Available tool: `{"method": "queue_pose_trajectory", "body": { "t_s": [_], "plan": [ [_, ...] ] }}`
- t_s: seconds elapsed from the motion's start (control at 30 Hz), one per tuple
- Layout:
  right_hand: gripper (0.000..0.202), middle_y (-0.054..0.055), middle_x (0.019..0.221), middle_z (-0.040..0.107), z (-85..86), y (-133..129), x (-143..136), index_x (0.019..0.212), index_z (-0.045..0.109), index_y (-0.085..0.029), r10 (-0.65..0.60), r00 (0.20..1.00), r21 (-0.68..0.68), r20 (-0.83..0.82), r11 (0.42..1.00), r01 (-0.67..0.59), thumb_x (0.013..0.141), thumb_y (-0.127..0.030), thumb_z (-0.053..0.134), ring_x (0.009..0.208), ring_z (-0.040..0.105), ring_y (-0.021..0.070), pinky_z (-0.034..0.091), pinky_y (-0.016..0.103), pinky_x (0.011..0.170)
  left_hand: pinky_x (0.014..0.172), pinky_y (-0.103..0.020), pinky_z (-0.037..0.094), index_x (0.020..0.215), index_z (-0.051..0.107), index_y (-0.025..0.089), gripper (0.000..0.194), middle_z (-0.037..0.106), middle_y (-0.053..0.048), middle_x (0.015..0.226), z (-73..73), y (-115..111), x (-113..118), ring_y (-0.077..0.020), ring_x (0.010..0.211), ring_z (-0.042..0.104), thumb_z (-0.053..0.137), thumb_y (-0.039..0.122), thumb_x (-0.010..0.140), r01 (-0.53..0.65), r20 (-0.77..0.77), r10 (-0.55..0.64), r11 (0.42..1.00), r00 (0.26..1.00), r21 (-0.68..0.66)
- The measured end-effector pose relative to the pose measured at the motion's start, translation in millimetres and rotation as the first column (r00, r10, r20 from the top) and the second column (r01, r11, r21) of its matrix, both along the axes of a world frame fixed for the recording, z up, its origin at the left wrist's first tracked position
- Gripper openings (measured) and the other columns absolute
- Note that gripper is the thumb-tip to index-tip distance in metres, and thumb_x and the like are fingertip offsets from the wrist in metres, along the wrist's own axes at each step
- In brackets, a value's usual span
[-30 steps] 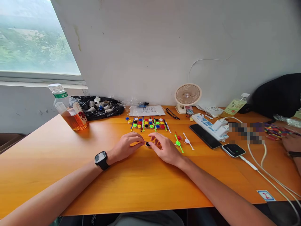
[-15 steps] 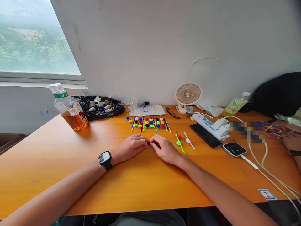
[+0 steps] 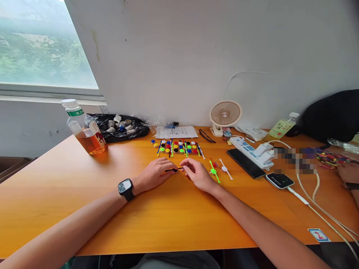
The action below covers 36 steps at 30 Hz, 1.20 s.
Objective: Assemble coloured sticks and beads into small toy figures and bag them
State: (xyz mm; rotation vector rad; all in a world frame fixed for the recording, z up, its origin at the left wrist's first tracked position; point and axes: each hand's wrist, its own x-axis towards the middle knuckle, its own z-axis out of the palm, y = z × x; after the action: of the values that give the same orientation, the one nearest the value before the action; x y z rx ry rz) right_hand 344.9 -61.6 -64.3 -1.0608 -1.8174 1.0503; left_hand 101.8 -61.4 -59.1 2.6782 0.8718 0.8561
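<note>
A slim black arrow-shaped plastic pointer (image 3: 173, 170) lies level between my two hands, just above or on the table. My left hand (image 3: 157, 172), wearing a watch, has its fingers closed around the pointer's left part. Thumb and fingertips of my right hand (image 3: 195, 172) pinch its right end. Right of that hand lie a green arrow spinner (image 3: 213, 170) and a white arrow spinner (image 3: 226, 169), with a red piece (image 3: 214, 164) partly behind the green one. Beyond my hands, several coloured round discs (image 3: 176, 150) stand in rows with arrow pointers among them.
At left stands a tea bottle (image 3: 91, 140) near a black bag of rolls (image 3: 112, 136). A fan (image 3: 225, 113) stands by the wall. On the right are a phone (image 3: 246, 163), a power strip (image 3: 251, 151), a charging device (image 3: 279, 181), cables and another person's hand (image 3: 349, 173).
The black pointer shows much more between my hands than before, where only a short bit was visible. My right fingers have lifted and opened slightly. The view has shifted a little.
</note>
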Motion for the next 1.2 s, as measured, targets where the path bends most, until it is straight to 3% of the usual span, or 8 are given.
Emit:
{"method": "queue_pose_trajectory", "body": {
  "t_s": [0.27, 0.47, 0.7, 1.2],
  "plan": [
    [0.028, 0.007, 0.095, 0.077, -0.7, 2.6, 0.3, 0.101, 0.075, -0.018, 0.056, 0.989, -0.196, -0.139, 0.977, -0.083, 0.087, -0.042, 0.073, 0.069, 0.062, 0.0145, 0.048, 0.027, 0.062, 0.092, -0.030, 0.055, 0.119, 0.070, 0.022, 0.020, 0.075, -0.007, 0.112, -0.6, 0.5, -3.6, -0.0187, 0.101, 0.070, 0.053, 0.025, 0.109, 0.039, 0.105, -0.028, 0.994, 0.994, -0.101],
    [0.028, 0.007, 0.098, 0.079, 0.3, 2.3, 1.6, 0.103, 0.079, -0.018, 0.065, 0.991, -0.190, -0.115, 0.978, -0.086, 0.087, -0.038, 0.070, 0.072, 0.064, 0.0148, 0.051, 0.030, 0.069, 0.091, -0.029, 0.056, 0.117, 0.073, 0.023, 0.020, 0.077, -0.005, 0.112, -0.5, -1.0, -3.5, -0.0180, 0.099, 0.073, 0.056, 0.030, 0.109, 0.022, 0.146, 0.006, 0.982, 0.989, -0.190],
    [0.029, 0.008, 0.101, 0.077, 2.3, 3.0, 1.5, 0.102, 0.079, -0.018, 0.046, 0.995, -0.221, -0.091, 0.973, -0.065, 0.086, -0.040, 0.070, 0.071, 0.062, 0.0145, 0.048, 0.027, 0.063, 0.097, -0.030, 0.057, 0.116, 0.075, 0.022, 0.023, 0.077, -0.007, 0.117, -2.1, 2.0, -3.3, -0.0190, 0.105, 0.073, 0.054, 0.028, 0.109, 0.038, 0.132, -0.020, 0.990, 0.991, -0.133],
    [0.035, 0.003, 0.081, 0.071, 3.9, 4.5, 2.8, 0.099, 0.076, -0.018, 0.026, 0.991, -0.280, -0.132, 0.958, -0.063, 0.083, -0.049, 0.078, 0.068, 0.061, 0.0140, 0.047, 0.026, 0.062, 0.091, -0.036, 0.059, 0.124, 0.076, 0.024, 0.026, 0.079, -0.009, 0.110, -3.6, 1.7, -2.1, -0.0221, 0.100, 0.072, 0.058, 0.027, 0.105, -0.021, 0.081, 0.026, 0.998, 0.996, -0.057]
  ]
}}
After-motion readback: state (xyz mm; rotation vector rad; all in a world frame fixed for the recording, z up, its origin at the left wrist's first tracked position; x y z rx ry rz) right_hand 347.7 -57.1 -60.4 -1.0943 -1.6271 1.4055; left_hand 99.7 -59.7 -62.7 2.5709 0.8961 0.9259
